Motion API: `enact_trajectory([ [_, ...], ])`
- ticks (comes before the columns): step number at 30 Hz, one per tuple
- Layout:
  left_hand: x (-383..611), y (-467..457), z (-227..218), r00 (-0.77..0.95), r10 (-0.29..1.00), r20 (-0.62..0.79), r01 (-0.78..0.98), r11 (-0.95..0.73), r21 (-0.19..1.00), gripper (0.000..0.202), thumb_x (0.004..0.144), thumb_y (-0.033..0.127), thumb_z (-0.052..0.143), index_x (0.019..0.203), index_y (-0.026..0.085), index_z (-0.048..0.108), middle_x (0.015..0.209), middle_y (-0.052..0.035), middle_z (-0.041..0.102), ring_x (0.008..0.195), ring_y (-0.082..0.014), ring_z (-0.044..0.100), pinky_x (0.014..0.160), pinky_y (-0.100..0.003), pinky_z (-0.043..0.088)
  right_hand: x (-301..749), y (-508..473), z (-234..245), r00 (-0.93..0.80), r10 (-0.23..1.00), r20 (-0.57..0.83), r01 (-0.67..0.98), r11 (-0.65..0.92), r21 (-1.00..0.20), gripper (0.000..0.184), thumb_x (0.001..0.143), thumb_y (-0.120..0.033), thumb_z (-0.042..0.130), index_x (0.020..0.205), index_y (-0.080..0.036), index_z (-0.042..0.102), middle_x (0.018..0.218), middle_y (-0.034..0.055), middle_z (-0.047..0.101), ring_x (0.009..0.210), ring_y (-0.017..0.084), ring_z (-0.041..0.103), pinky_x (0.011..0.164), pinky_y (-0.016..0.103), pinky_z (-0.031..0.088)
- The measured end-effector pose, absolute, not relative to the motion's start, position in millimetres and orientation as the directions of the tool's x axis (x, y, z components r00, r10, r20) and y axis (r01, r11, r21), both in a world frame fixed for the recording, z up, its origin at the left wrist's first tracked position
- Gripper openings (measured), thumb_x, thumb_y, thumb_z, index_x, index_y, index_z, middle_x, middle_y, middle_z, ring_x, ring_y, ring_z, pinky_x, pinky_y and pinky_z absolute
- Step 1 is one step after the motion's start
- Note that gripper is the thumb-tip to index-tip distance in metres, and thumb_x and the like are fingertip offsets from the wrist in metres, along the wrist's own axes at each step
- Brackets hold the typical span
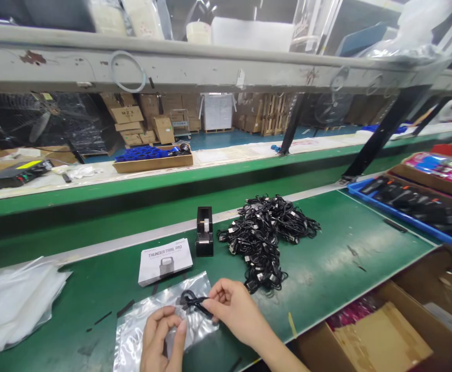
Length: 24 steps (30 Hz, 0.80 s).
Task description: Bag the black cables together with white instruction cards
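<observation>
My left hand (163,335) pinches the edge of a clear plastic bag (142,323) lying on the green table near its front edge. My right hand (236,310) is closed on a small coiled black cable (193,300), held at the bag's mouth. A white booklet stack (164,260) printed "THUNDER TRAIL PRO" lies just behind the bag. A black tape dispenser (205,231) stands beside it. A heap of bundled black cables (267,235) lies to the right of the dispenser.
A pile of clear bags (12,302) lies at the left. A blue tray of black devices (416,206) sits at the right, with cardboard boxes (385,330) below the table edge. A conveyor belt (133,194) runs behind, under a metal shelf (171,62).
</observation>
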State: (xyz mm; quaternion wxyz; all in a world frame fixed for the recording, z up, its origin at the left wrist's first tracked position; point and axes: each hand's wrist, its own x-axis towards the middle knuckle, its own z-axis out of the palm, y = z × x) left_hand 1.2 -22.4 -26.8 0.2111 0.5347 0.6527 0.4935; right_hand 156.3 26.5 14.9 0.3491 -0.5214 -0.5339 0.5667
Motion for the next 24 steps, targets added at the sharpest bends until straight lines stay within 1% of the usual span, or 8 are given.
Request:
enact_trajectory([
  [5,0.4,-23.7,-34.7,-0.344,0.893,0.290,0.515,-0.079,0.853,0.032,0.074,0.052,0.049,0.067,0.023,0.058,0.095,-0.0049,0.048,0.093,-0.0244,0.049,0.084,-0.041,0.035,157.5,26.3,12.6,-0.306,0.919,-0.249,0.318,-0.148,-0.937,0.006,0.066,-0.020,0.062,0.066,-0.014,0.060,0.052,-0.0037,0.054,0.040,0.006,0.046,0.039,0.016,0.034],
  [10,0.8,-24.6,-34.3,-0.300,0.857,0.419,0.627,-0.154,0.763,0.021,0.075,0.042,0.051,0.067,0.024,0.059,0.096,-0.0067,0.051,0.093,-0.0267,0.048,0.084,-0.045,0.033,142.5,28.5,16.8,-0.319,0.918,-0.236,0.271,-0.151,-0.951,0.011,0.066,-0.024,0.063,0.072,-0.014,0.065,0.052,-0.0039,0.053,0.041,0.007,0.046,0.040,0.016,0.036],
  [13,4.5,-24.2,-25.8,-0.258,0.830,0.494,0.713,-0.182,0.677,0.020,0.075,0.039,0.050,0.065,0.025,0.060,0.098,-0.0076,0.053,0.093,-0.0279,0.048,0.088,-0.049,0.028,133.3,30.6,20.5,-0.411,0.897,-0.161,0.326,-0.020,-0.945,0.009,0.068,-0.017,0.058,0.067,-0.015,0.067,0.052,-0.0037,0.054,0.048,0.008,0.048,0.046,0.016,0.036],
  [15,5.4,-22.5,-16.9,-0.268,0.823,0.500,0.716,-0.177,0.675,0.021,0.076,0.040,0.049,0.065,0.025,0.059,0.099,-0.0076,0.054,0.095,-0.0281,0.047,0.091,-0.051,0.026,131.9,33.2,25.3,-0.506,0.851,-0.142,0.366,0.063,-0.929,0.020,0.074,-0.018,0.052,0.059,-0.014,0.065,0.048,-0.0041,0.052,0.048,0.008,0.047,0.046,0.016,0.034],
  [18,-0.6,-18.7,0.4,-0.339,0.836,0.432,0.661,-0.115,0.741,0.024,0.076,0.043,0.047,0.066,0.025,0.058,0.102,-0.0080,0.053,0.099,-0.0287,0.046,0.090,-0.051,0.027,134.8,39.6,39.1,-0.610,0.784,-0.116,0.351,0.136,-0.926,0.037,0.085,-0.031,0.041,0.063,-0.015,0.066,0.051,-0.0039,0.055,0.050,0.008,0.048,0.050,0.018,0.035],
  [20,-8.9,-16.9,13.9,-0.366,0.870,0.331,0.588,-0.060,0.807,0.025,0.075,0.046,0.048,0.067,0.024,0.058,0.104,-0.0084,0.052,0.103,-0.0293,0.045,0.089,-0.051,0.030,135.7,45.1,53.8,-0.646,0.763,-0.027,0.338,0.254,-0.906,0.028,0.080,-0.040,0.053,0.071,-0.018,0.068,0.062,-0.0037,0.061,0.064,0.011,0.052,0.059,0.019,0.037],
  [22,-17.4,-16.2,27.5,-0.377,0.894,0.241,0.509,-0.018,0.860,0.028,0.074,0.049,0.049,0.068,0.023,0.058,0.106,-0.0084,0.051,0.106,-0.0291,0.045,0.091,-0.049,0.033,133.8,50.8,72.5,-0.670,0.740,0.062,0.355,0.392,-0.848,0.019,0.068,-0.039,0.068,0.070,-0.020,0.067,0.069,-0.0039,0.064,0.078,0.014,0.052,0.068,0.020,0.037],
  [24,-23.7,-15.7,38.3,-0.425,0.879,0.214,0.417,-0.020,0.909,0.030,0.073,0.052,0.050,0.067,0.023,0.056,0.110,-0.0075,0.050,0.109,-0.0280,0.046,0.093,-0.046,0.033,130.3,56.1,93.9,-0.693,0.708,0.131,0.358,0.497,-0.791,0.017,0.066,-0.037,0.070,0.068,-0.021,0.066,0.070,-0.0037,0.064,0.084,0.015,0.051,0.073,0.021,0.037],
])
